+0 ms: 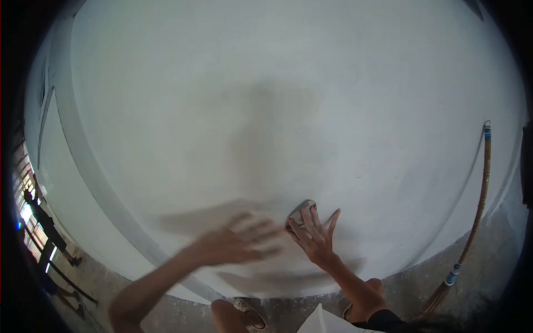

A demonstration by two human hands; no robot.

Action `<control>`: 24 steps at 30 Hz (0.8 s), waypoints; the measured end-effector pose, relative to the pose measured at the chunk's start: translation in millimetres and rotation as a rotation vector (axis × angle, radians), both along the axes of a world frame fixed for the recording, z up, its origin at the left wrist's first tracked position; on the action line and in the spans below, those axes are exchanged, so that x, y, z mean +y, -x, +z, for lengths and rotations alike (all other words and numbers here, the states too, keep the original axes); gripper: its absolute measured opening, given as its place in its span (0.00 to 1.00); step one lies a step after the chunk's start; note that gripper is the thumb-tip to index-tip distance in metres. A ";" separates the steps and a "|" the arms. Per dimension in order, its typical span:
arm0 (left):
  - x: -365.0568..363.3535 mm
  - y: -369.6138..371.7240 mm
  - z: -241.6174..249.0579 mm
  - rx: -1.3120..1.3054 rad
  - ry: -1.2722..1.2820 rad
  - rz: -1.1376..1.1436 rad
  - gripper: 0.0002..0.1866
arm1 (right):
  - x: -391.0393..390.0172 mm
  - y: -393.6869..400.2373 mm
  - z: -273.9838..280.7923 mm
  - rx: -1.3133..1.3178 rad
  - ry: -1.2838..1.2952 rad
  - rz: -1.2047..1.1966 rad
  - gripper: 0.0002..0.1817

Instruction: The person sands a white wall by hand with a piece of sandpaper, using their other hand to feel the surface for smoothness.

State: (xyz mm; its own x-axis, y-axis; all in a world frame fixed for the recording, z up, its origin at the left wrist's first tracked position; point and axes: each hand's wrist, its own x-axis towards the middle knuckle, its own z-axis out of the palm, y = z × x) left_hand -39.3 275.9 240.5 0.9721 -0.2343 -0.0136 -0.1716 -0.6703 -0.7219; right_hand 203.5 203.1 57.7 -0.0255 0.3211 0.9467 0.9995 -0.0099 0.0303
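Observation:
My right hand (316, 238) presses a crumpled grey cloth-like piece (297, 213) flat against the pale wall (377, 122). Its fingers lie over the piece, with the thumb stretched away to the right. Just left of it, my left hand (236, 241) is in front of the wall with fingers spread and nothing in them. Motion smears that hand, and its fingertips come close to the grey piece. Both hands cast soft shadows on the wall, whose surface looks smooth with faint darker patches.
A long-handled broom (482, 194) leans on the wall at the right, bristles down on the speckled floor (488, 255). My knees and a sandal (252, 317) show at the bottom. A grey band (91, 175) runs down the wall's left side. Another person (47, 222) stands far left near a bright window.

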 end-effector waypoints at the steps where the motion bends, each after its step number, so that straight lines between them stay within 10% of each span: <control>1: -13.0 -17.6 -21.3 -0.064 0.146 -0.124 0.34 | -7.8 -4.4 -0.3 -0.014 -0.010 0.059 0.24; 5: -20.2 -66.2 -41.2 -0.211 0.455 -0.152 0.35 | -32.9 -13.8 15.1 0.119 0.012 0.305 0.17; 10: 17.6 -101.2 -58.6 -0.384 0.065 -0.388 0.15 | -33.6 -9.2 24.7 0.186 0.065 0.276 0.14; 24: 25.3 -128.8 -34.9 -0.366 -0.180 -0.452 0.03 | -45.2 -3.5 10.0 0.439 -0.363 0.490 0.12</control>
